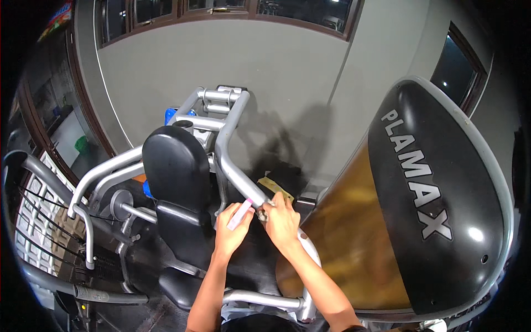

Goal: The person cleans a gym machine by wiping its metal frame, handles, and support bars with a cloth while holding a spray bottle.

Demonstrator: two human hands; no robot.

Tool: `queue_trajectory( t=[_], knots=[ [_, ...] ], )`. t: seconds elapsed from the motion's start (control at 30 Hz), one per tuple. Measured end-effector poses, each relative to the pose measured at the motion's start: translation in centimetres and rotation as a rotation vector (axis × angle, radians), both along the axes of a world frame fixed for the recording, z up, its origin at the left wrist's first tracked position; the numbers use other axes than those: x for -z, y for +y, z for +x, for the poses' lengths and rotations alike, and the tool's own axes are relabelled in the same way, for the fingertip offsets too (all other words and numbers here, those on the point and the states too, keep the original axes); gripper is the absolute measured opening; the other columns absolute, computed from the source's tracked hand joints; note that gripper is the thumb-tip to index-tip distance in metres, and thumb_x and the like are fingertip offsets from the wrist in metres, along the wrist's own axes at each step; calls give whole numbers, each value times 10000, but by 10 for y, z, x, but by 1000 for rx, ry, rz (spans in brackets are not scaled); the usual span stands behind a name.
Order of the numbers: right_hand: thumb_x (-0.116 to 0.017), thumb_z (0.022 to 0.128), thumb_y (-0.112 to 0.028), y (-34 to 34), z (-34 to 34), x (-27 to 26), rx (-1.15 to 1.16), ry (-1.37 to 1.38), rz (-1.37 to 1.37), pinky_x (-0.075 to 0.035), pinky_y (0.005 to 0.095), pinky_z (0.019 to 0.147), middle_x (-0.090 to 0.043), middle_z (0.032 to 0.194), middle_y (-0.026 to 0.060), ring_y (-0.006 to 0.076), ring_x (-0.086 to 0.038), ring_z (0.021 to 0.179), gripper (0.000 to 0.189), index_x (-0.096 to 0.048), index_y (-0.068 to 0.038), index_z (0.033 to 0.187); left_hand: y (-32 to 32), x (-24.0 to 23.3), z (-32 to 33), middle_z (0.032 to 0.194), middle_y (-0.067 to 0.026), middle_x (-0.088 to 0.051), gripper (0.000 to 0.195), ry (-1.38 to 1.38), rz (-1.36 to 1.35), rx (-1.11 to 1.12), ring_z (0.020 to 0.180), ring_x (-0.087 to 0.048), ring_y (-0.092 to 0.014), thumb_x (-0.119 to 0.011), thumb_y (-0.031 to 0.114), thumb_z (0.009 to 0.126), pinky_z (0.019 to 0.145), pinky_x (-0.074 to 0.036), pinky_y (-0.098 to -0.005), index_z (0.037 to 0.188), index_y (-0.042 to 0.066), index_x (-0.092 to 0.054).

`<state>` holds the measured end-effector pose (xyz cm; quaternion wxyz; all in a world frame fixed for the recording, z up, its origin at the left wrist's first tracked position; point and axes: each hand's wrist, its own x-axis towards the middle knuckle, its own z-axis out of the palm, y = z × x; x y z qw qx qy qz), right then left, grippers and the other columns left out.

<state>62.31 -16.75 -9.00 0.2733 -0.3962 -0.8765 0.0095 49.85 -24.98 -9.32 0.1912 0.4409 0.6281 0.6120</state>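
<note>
My left hand is closed around a flat, pale pink strip-like object with a bright pink end, which points up towards a silver tubular arm of an exercise machine. On that same tube, close beside a round metal fitting, my right hand rests with its fingers bent around the tube. Whether those fingers hold anything else cannot be seen. A black padded backrest and the black seat pads below it stand left of my hands.
To the right rises a large black and gold machine cover marked PLAMAX. A yellow strip lies beyond my right hand. Curved grey bars stand at the lower left, and a grey wall with windows is behind the machine.
</note>
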Motion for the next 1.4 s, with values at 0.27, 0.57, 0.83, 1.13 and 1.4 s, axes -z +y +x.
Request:
queue_trajectory(
  t=[0.27, 0.57, 0.83, 1.13, 1.4],
  knots=[
    [-705, 744, -47, -16, 25, 0, 27, -20, -63, -592, 433, 641, -492, 1008, 102, 300, -592, 949, 187, -741, -146, 898, -1, 6, 2, 805, -65, -690, 94, 16, -19, -9, 754, -626, -100, -649, 53, 887, 704, -472, -257, 906, -18, -707],
    [-780, 731, -108, -37, 104, -12, 79, 118, -298, -561, 419, 729, -574, 969, 3, 267, -638, 915, 265, -762, -262, 946, -4, 7, 10, 763, -3, -649, 118, -96, -60, 228, 632, -557, -45, -655, 109, 925, 574, -429, -218, 953, 16, -723],
    [-739, 761, -442, 40, 56, -5, 115, 153, -505, -562, 411, 723, -729, 771, 150, 335, -720, 768, 327, -795, -186, 956, 1, 19, 12, 839, -34, -698, 142, -211, -89, 358, 736, -605, -72, -665, 99, 924, 655, -461, -236, 994, -17, -708],
    [-714, 821, -443, 27, 117, 11, 119, 299, -977, -552, 346, 750, -751, 782, 67, 198, -738, 772, 342, -787, -125, 921, 2, 23, 8, 740, 21, -604, 123, -90, -97, 315, 582, -519, -36, -639, 115, 916, 532, -406, -210, 965, 23, -705],
    [-722, 821, -395, 70, 75, 31, -78, 346, -860, -525, 335, 676, -731, 737, 70, 166, -706, 697, 307, -782, -109, 914, 4, 13, 14, 732, 25, -601, 130, -10, -102, 367, 597, -518, -36, -647, 131, 939, 536, -406, -217, 973, 16, -695]
  ],
)
